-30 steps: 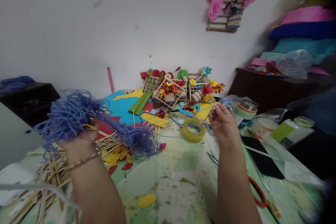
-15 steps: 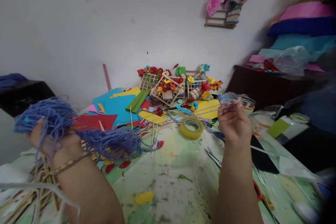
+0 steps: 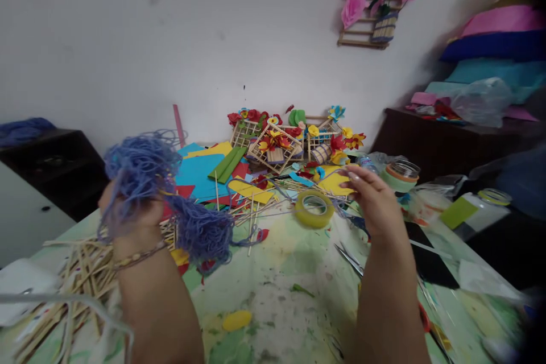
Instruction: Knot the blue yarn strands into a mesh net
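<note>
A tangled bundle of blue-purple yarn (image 3: 143, 162) rests in my left hand (image 3: 139, 213), whose fingers are wrapped round its underside and partly hidden by strands. More of the yarn (image 3: 205, 233) hangs from it down to the table beside my wrist. On the right, my right hand (image 3: 371, 196) is raised over the table, its fingers bent towards the left and the fingertips close together. A thin strand of yarn runs near those fingertips; whether they pinch it is too small to tell. The yellow tape roll (image 3: 314, 209) lies between the hands.
Small stick frames with paper flowers (image 3: 275, 145) stand against the wall. Coloured paper (image 3: 198, 176) lies before them. Scissors (image 3: 350, 260) are beside my right forearm. Loose sticks (image 3: 85, 278) are piled at the left, and a glass jar (image 3: 401, 173) stands at the right.
My left hand has moved right with the yarn bundle, towards the middle. My right hand has shifted slightly left and lower, and its fingers now point left.
</note>
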### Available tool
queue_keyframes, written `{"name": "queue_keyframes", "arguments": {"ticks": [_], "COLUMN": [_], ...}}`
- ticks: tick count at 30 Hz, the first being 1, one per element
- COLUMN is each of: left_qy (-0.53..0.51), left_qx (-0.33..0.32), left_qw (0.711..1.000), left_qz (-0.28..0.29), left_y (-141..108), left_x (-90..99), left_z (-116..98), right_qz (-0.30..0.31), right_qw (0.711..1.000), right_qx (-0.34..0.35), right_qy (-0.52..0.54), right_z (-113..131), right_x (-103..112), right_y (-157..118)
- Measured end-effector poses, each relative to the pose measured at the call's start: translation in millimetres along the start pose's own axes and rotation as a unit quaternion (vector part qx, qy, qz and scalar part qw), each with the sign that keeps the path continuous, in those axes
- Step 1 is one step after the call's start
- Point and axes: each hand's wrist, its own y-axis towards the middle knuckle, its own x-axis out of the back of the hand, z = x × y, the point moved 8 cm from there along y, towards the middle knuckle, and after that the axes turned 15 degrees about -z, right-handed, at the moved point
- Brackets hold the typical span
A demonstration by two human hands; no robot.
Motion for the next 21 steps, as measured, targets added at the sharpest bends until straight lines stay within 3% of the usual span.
{"name": "queue_keyframes", "arguments": {"ticks": [2, 4, 7, 11, 14, 17, 21], "left_qy": [-0.033, -0.044, -0.037, -0.057, -0.050, -0.032, -0.031], "left_qx": [0.026, 0.060, 0.104, 0.119, 0.148, 0.214, 0.289], "left_qw": [0.999, 0.997, 0.994, 0.991, 0.986, 0.974, 0.956], "left_qz": [-0.001, 0.001, 0.001, 0.035, 0.066, 0.058, 0.030], "left_y": [-17.9, -37.9, -66.5, -97.6, -114.5, -120.6, -113.4], "left_x": [-19.1, -37.6, -57.9, -77.8, -87.4, -86.9, -78.1], "left_z": [7.0, 17.2, 34.6, 49.7, 57.3, 63.4, 64.9], "right_qz": [0.049, 0.087, 0.127, 0.258, 0.308, 0.307, 0.239], "right_qw": [0.992, 0.972, 0.947, 0.952, 0.945, 0.944, 0.966], "right_qx": [0.025, 0.094, 0.173, 0.055, -0.007, -0.028, -0.032], "right_qy": [-0.110, -0.199, -0.240, -0.153, -0.109, -0.113, -0.088], "right_z": [-8.5, -9.1, -3.0, -13.0, -22.2, -35.2, -41.8], "right_x": [-19.7, -40.0, -69.0, -108.5, -126.7, -130.5, -119.6], "right_y": [-8.1, -19.5, -43.5, -83.6, -103.6, -102.6, -80.5]}}
